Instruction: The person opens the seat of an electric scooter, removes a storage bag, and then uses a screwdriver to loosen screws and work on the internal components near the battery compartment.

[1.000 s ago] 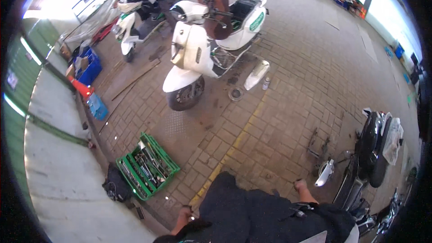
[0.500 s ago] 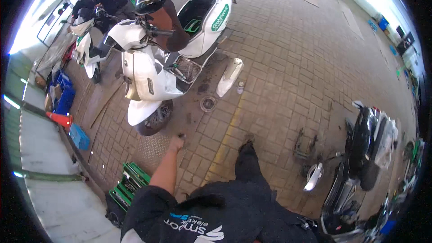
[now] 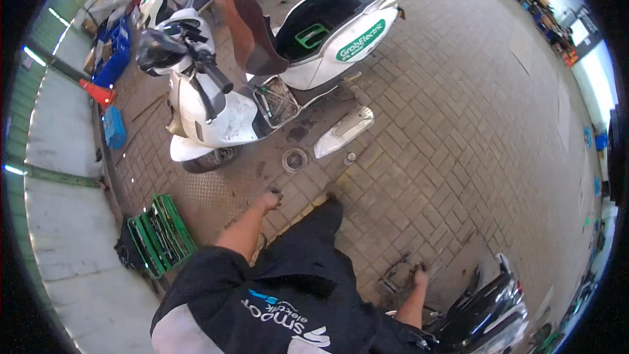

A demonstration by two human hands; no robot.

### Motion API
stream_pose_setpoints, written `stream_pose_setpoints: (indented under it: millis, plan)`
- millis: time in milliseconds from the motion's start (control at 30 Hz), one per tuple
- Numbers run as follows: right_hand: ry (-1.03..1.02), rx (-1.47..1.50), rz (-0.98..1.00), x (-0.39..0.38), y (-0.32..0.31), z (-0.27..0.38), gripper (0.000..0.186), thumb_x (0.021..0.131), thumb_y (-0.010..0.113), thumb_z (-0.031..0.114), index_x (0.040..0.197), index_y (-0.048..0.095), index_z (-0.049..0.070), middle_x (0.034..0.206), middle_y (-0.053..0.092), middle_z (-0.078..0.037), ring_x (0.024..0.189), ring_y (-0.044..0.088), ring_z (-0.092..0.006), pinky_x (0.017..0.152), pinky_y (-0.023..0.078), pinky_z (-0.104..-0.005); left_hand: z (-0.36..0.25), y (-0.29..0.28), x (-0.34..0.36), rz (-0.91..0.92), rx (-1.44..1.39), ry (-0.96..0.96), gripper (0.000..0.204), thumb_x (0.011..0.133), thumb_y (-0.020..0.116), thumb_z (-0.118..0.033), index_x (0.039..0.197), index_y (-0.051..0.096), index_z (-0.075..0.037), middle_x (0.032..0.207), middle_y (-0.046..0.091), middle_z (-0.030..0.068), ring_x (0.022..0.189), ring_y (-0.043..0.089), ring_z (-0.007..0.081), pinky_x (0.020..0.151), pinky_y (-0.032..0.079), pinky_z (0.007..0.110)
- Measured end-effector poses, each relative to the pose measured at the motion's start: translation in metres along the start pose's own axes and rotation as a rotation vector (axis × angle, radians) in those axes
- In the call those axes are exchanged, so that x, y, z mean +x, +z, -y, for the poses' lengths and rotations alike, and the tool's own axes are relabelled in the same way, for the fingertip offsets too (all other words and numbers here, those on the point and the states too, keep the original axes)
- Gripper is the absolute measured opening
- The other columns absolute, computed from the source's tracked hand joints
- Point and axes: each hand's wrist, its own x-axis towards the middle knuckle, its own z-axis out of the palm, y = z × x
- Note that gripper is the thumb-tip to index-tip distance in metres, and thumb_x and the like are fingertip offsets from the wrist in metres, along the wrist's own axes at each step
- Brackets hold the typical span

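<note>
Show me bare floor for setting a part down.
Brick paving is bare between the white body panel and the black scooter; tread plate is bare between the green toolbox and the white scooter. It is crowded around the right hand and dark metal frame.

lettering (image 3: 359, 41) marks the white scooter (image 3: 308, 78) and black shirt (image 3: 324, 303).

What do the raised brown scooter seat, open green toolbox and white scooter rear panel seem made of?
Raised brown scooter seat: probably vinyl or leather, smooth with soft sheen. Open green toolbox: likely painted metal, judging by thin, straight tray edges. White scooter rear panel: probably glossy plastic, smoothly moulded.
</note>
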Motion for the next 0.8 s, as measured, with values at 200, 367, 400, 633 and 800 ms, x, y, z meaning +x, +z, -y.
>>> stream_pose_setpoints:
  millis: [200,367,400,633,800]
  plan:
    - [-0.293,-0.189,0.047,0.031,-0.019,0.180,0.048,0.090,0.067,0.030,0.121,0.056,-0.006,0.116,0.064,-0.016,0.101,0.062,-0.0264,0.089,0.047,-0.0368,-0.088,0.036,0.174,-0.047,-0.354,-0.131,0.027,0.097,0.047,-0.027,0.108,0.061,-0.006,0.095,0.065,0.0082,0.076,0.064,0.0205,0.064,0.054,0.037]
    - [-0.004,-0.931,0.211,0.044,-0.066,0.178,0.036,0.082,0.062,0.004,0.117,0.058,-0.005,0.108,0.065,-0.018,0.096,0.061,-0.0237,0.082,0.049,-0.0366,-0.193,0.062,0.350,-0.210,-0.912,-0.249,0.032,0.091,0.060,-0.034,0.110,0.061,-0.008,0.095,0.065,0.0072,0.081,0.063,0.0201,0.066,0.052,0.042]
    - [0.174,-0.938,0.322,0.045,-0.044,0.208,0.040,0.080,0.066,0.004,0.118,0.058,-0.004,0.107,0.066,-0.017,0.096,0.061,-0.0228,0.081,0.050,-0.0356,-0.188,0.043,0.380,-0.304,-0.967,-0.259,0.035,0.091,0.059,-0.035,0.111,0.061,-0.007,0.098,0.065,0.0076,0.084,0.062,0.0218,0.070,0.051,0.042]
    - [0.190,-0.525,0.193,0.076,-0.040,0.248,0.023,0.087,0.067,0.014,0.107,0.063,0.004,0.086,0.064,-0.006,0.082,0.062,-0.0180,0.068,0.051,-0.0374,-0.220,0.059,0.517,-0.481,-1.282,-0.231,0.039,0.092,0.051,-0.031,0.119,0.061,-0.003,0.112,0.063,0.0102,0.101,0.056,0.0215,0.087,0.044,0.037]
    - [0.304,-0.464,0.387,0.135,0.008,0.360,0.030,0.089,0.068,0.021,0.110,0.059,0.003,0.091,0.062,-0.006,0.081,0.065,-0.0209,0.063,0.053,-0.0351,-0.213,-0.004,0.491,-0.751,-1.436,-0.068,0.031,0.096,0.052,-0.028,0.115,0.062,-0.006,0.101,0.065,0.0101,0.087,0.060,0.0209,0.078,0.049,0.033]
